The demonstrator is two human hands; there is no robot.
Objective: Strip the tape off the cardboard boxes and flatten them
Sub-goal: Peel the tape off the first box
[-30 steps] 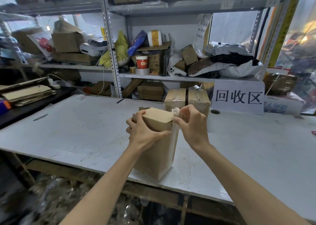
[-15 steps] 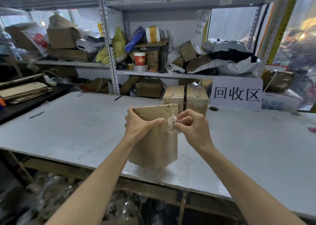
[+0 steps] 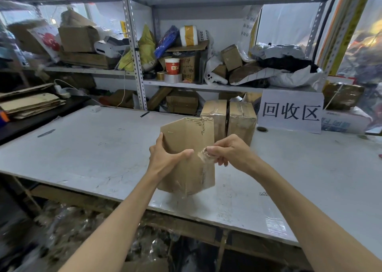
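1. White paper sign [image 3: 290, 111], standing on the counter [image 3: 82, 147] beyond and right of the right hand [image 3: 229, 152]: "回收区" in large black characters.
2. Roll [image 3: 201, 36] on the shelf [image 3: 206, 85], far above the left hand [image 3: 165, 158]: "2022" printed sideways.
3. Other shelf labels: illegible.

Brown cardboard box [image 3: 187, 147], seemingly clear tape [image 3: 203, 157], white table [image 3: 82, 147]

left hand [image 3: 165, 160] grips box [image 3: 186, 147] | right hand [image 3: 229, 154] pinches tape [image 3: 203, 155]

A white sign [image 3: 291, 111] stands on the grey table [image 3: 82, 147].
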